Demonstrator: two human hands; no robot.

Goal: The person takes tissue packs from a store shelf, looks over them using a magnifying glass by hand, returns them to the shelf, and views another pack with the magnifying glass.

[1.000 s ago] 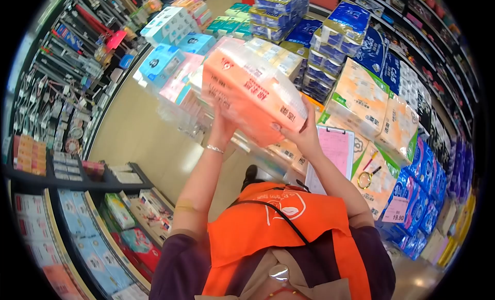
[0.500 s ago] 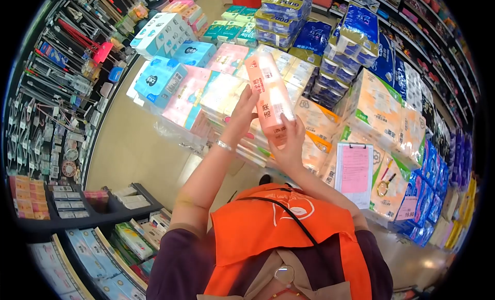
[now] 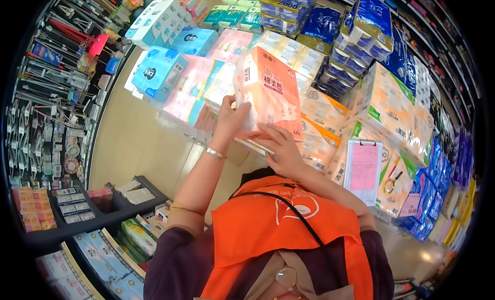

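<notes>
In front of me, over the stacked paper goods, I hold a coral-pink plastic-wrapped pack of tissues (image 3: 276, 91) with its broad printed face turned up. My left hand (image 3: 233, 118) grips its left edge, thumb on the near side. My right hand (image 3: 280, 148) is at its lower edge, fingers bent against the wrap; part of its grip is hidden under the pack. Beneath and behind it lie cream-coloured tissue packs (image 3: 291, 55) and pink packs (image 3: 188, 91). Orange-trimmed packs (image 3: 322, 127) are just right of the held pack.
A clipboard with a pink sheet (image 3: 363, 168) lies on orange packs at right, beside a pen and a gold watch-like item (image 3: 390, 185). Blue packs (image 3: 157, 75) stand at left, tall blue-gold packs (image 3: 371, 21) behind. Racks of hanging goods (image 3: 56, 104) line the left; a dark shelf (image 3: 98, 217) stands lower left.
The coral-pink pack has been turned from its narrow side to its broad face. My left hand has moved lower and left along it; my right hand has shifted down to its near edge.
</notes>
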